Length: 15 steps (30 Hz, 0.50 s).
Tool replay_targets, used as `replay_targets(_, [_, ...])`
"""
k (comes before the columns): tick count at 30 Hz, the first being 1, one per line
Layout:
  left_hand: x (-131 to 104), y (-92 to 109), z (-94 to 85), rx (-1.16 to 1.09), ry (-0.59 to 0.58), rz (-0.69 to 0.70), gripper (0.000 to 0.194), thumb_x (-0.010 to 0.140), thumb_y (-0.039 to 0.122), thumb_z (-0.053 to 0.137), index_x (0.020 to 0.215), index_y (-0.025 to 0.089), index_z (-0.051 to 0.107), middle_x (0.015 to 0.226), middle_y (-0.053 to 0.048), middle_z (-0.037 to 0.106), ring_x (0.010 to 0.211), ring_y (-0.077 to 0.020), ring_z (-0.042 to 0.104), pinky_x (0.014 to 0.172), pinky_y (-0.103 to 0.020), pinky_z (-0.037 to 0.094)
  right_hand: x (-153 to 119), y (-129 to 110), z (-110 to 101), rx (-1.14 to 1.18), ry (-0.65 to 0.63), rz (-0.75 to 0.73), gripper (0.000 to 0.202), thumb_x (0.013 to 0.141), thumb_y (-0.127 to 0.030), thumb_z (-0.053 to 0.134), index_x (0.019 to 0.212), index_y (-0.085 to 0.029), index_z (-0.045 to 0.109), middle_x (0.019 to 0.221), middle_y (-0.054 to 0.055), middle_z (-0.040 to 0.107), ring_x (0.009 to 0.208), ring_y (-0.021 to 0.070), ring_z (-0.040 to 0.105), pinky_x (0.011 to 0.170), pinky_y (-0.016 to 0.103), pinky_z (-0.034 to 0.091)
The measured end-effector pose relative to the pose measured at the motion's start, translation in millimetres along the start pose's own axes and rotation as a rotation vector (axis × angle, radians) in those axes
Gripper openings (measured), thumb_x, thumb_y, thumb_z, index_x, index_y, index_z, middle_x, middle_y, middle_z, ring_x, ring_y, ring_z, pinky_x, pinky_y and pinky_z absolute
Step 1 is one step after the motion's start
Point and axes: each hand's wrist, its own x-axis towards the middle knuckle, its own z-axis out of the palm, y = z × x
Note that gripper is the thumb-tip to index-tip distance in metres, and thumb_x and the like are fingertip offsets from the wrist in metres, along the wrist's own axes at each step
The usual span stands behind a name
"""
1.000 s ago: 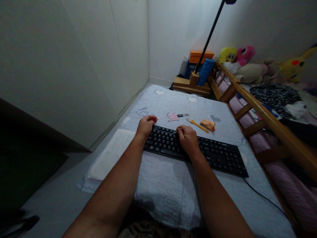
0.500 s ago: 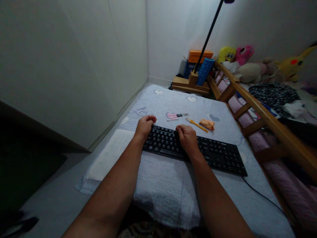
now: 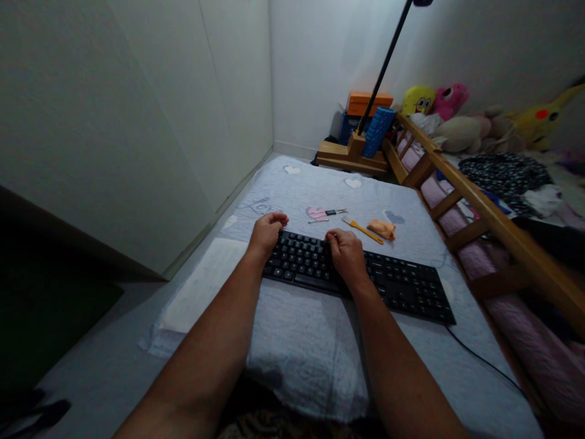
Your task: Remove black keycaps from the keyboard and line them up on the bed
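No shift since earlier frames, left hand (image 3: 267, 232) and right hand (image 3: 346, 253) curled, fisted on black keyboard (image 3: 393, 283), nothing gripped, key legends unreadable

Black plastic keyboard (image 3: 365, 275), matt keys, resting on pale quilted cloth blanket (image 3: 301, 341) with a soft, puckered weave; bare left hand (image 3: 266, 232) and right hand (image 3: 347, 255) curled over the keys. Bed rail (image 3: 493, 228) of smooth varnished wood; plush toys (image 3: 450, 116) fuzzy; small brush (image 3: 364, 230) with glossy yellow plastic handle.
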Motion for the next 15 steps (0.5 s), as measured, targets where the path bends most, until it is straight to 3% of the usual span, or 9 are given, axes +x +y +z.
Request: replay_targets(15, [0.0,-0.3,-0.1,0.0,-0.011,-0.001,0.03,0.055,0.008,0.051,0.078,0.017,0.067,0.084,-0.004,0.07,0.085,-0.0181,0.065,0.093,-0.037,0.047,0.9,1.2,-4.8,-0.036,0.017,0.053,0.023,0.09,-0.022,0.048,0.08,-0.019,0.069,0.079,0.008,0.07,0.08,0.0224,0.059,0.073,0.031,0.039])
